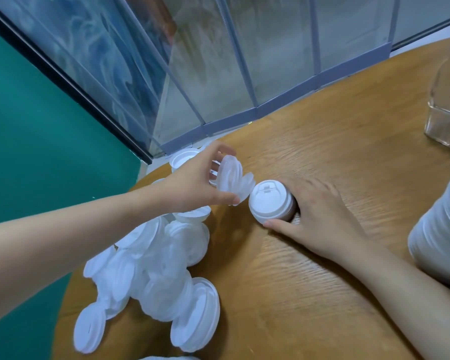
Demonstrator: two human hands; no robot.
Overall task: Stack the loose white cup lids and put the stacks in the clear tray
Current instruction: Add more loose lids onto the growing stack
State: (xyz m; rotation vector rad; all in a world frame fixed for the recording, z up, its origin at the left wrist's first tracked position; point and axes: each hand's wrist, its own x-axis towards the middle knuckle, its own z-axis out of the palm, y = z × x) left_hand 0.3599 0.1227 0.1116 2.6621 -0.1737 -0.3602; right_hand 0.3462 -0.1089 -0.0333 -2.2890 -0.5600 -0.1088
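Observation:
My left hand [192, 181] pinches two white cup lids [231, 181] between thumb and fingers, tilted on edge just above the table. Right beside them a short stack of white lids [270, 201] lies on its side, and my right hand [315, 211] grips it from the right with the thumb underneath. A heap of loose white lids [156, 271] covers the table's left part below my left forearm. The clear tray [447, 118] stands at the far right edge, only partly in view.
The round wooden table [309, 281] ends close to a glass partition [218, 74] at the back. A tall white stack of lids [442, 229] lies at the right beside my right forearm. Green floor shows at the left.

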